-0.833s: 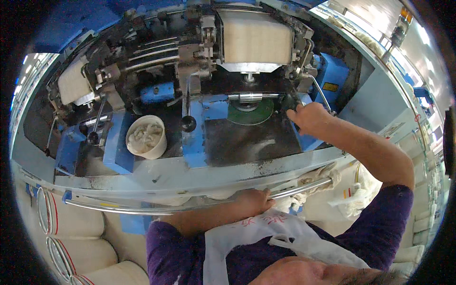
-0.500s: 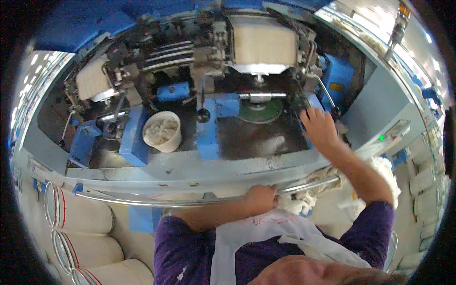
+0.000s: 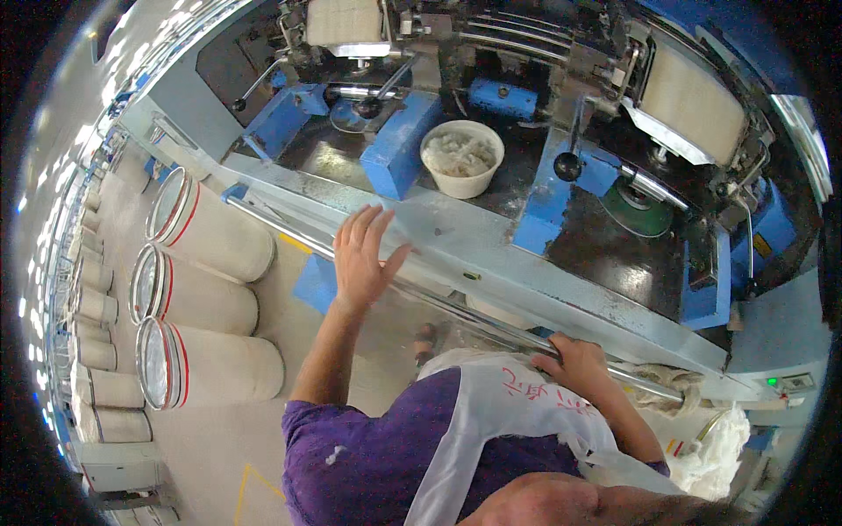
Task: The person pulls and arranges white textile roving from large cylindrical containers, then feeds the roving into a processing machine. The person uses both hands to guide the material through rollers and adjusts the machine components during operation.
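Observation:
My left hand [image 3: 360, 259] is open, its fingers spread, over the left part of a long metal rail [image 3: 443, 304]. Whether it touches the rail cannot be told. Further right along the same rail, my right hand [image 3: 574, 364] is closed around the bar. Beyond the rail is a grey and blue machine [image 3: 465, 250]. On its dark bed, between blue blocks, stands a white tub [image 3: 465, 184] filled with fluffy whitish fibre [image 3: 458, 153].
Tall white cans [image 3: 215, 364] with red bands and metal rims stand on the floor at left. Black-knobbed levers [image 3: 567, 166] stick out from the machine. Loose white fibre [image 3: 719, 451] hangs near the rail's right end. A blue box [image 3: 316, 282] sits under the rail.
The view has swung left. My right hand has come back from the machine's right side onto the rail. My left hand has let go of the rail, moved left and spread its fingers.

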Action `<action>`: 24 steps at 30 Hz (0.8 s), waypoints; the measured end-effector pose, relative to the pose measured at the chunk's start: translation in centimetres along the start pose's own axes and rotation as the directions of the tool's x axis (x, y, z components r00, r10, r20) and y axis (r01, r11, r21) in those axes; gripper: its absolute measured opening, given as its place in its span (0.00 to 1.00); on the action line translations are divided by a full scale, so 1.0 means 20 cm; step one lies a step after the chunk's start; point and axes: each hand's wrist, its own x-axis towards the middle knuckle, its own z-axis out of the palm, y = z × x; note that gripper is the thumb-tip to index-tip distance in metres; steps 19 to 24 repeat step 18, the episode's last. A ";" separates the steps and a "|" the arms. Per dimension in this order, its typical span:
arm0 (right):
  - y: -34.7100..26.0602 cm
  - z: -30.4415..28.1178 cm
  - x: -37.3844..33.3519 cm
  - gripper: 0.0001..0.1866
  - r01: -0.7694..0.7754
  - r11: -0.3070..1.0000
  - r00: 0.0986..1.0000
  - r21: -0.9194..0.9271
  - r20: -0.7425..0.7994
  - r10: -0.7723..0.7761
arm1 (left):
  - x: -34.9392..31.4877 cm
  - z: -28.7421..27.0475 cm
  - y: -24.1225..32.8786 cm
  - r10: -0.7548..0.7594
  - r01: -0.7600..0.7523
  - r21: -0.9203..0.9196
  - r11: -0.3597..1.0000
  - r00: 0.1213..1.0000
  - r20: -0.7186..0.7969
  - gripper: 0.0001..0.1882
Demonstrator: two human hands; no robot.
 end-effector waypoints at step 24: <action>0.09 0.00 0.06 0.35 -0.014 0.974 0.982 0.225 0.189 -0.029 | -0.06 0.21 -0.26 0.135 -0.139 0.059 0.988 0.988 0.078 0.40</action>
